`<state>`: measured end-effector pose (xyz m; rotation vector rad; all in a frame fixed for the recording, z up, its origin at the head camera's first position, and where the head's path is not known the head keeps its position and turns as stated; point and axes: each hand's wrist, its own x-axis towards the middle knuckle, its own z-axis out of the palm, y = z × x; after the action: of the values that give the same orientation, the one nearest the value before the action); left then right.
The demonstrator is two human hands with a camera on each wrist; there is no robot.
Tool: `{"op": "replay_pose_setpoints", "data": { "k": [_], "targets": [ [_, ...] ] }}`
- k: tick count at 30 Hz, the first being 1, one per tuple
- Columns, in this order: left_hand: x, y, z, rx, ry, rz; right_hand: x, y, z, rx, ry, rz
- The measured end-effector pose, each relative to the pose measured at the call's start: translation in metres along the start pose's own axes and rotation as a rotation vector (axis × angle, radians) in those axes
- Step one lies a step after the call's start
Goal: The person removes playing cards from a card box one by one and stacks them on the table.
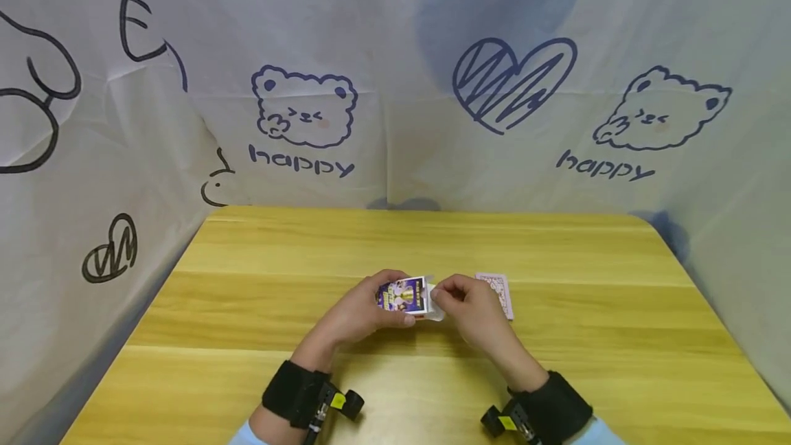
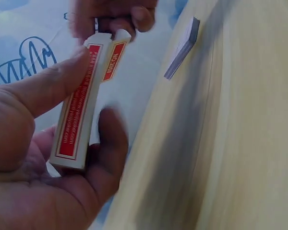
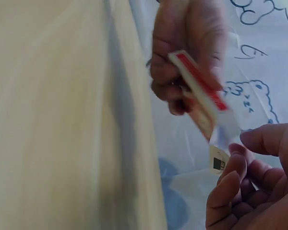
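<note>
A small playing-card box (image 1: pixel 402 295) with a purple and gold printed face lies in the grip of my left hand (image 1: pixel 364 307). Its red and white narrow side (image 2: pixel 77 105) shows in the left wrist view, with thumb and fingers curled round it. At the box's right end the white flaps stand out. My right hand (image 1: pixel 476 311) pinches a white end flap (image 3: pixel 225 136) between thumb and index finger, the other fingers curled. Beside the right hand, a deck of cards (image 1: pixel 503 294) with a pink-and-white patterned back lies on the table, partly covered by that hand.
The wooden table (image 1: pixel 296 246) has light yellow grain and rounded far corners. White cloth walls (image 1: pixel 395 156) with drawn bears and hearts rise behind it and at both sides. Each wrist wears a black strap (image 1: pixel 293 393) with a small camera.
</note>
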<state>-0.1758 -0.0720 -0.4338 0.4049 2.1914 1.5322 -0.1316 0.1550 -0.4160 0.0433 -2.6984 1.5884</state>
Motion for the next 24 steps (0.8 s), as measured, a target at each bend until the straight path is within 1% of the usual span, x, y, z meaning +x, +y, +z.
{"op": "replay_pose_setpoints", "data": {
  "k": [2,5,8,10,12,14,17,19,21,22,24],
  "targets": [
    [-0.001,-0.001,0.001,-0.087,-0.020,-0.012,-0.001,0.002,0.004,0.022,-0.011,0.034],
    [-0.002,-0.001,0.003,-0.199,-0.046,-0.030,-0.003,0.005,0.006,0.058,-0.013,0.058],
    [-0.002,-0.001,0.005,-0.292,-0.086,-0.044,-0.002,0.007,0.005,0.121,-0.018,0.099],
    [-0.001,0.000,0.007,-0.370,-0.098,-0.052,-0.001,0.008,0.003,0.178,-0.025,0.135],
    [-0.001,0.000,0.008,-0.471,-0.094,-0.061,0.001,0.008,0.001,0.238,-0.032,0.161],
    [-0.001,0.002,0.010,-0.570,-0.075,-0.072,0.003,0.008,-0.001,0.277,-0.046,0.173],
    [-0.004,0.004,0.013,-0.651,-0.035,-0.078,0.004,0.007,-0.002,0.311,-0.065,0.178],
    [-0.006,0.004,0.016,-0.648,-0.019,-0.088,0.004,0.006,-0.003,0.309,-0.072,0.183],
    [-0.007,0.004,0.018,-0.596,-0.011,-0.080,0.004,0.006,-0.002,0.312,-0.081,0.194],
    [-0.008,0.003,0.019,-0.543,-0.007,-0.072,0.003,0.007,-0.001,0.314,-0.084,0.202],
    [-0.010,0.003,0.022,-0.374,0.016,-0.043,0.002,0.007,0.000,0.314,-0.093,0.212]
  ]
}}
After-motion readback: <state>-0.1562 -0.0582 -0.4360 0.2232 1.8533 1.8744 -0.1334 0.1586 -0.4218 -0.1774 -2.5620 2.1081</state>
